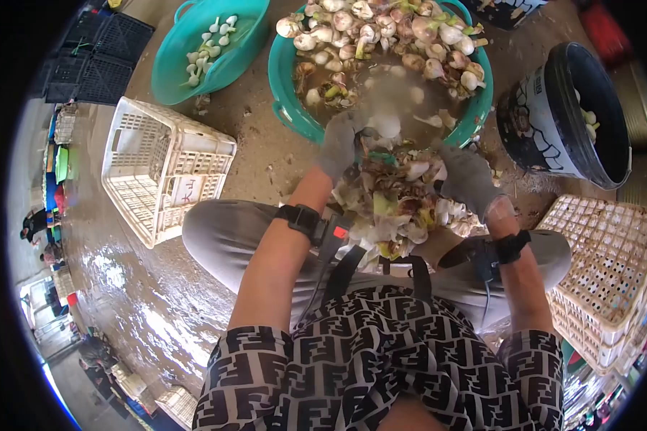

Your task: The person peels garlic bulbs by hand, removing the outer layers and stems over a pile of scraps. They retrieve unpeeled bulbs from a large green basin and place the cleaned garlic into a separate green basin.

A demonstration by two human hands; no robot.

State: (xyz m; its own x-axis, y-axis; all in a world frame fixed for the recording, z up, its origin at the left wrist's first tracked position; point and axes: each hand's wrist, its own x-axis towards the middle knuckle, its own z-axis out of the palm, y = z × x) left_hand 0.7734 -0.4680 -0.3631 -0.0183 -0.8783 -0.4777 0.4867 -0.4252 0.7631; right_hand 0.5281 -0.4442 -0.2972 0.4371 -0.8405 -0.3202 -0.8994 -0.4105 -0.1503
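My left hand [340, 146], in a grey glove, is closed at the near rim of a green tub [286, 117]. A pale garlic bulb [387, 126], blurred, shows at its fingertips. My right hand [471, 176], also gloved, has its fingers curled over the right side of a heap of peeled-off garlic skins [402, 194] between my knees. Whatever it grips is hidden. Muddy water fills the tub's near part, and many unpeeled garlic bulbs [381, 29] are piled along its far side.
At upper left, a second green tub [169, 72] holds several clean white bulbs [212, 44]. A white crate [169, 172] lies left of my knee. To the right stand a black bucket [546, 122] with bulbs inside and stacked white crates [604, 266]. The floor [129, 287] is wet.
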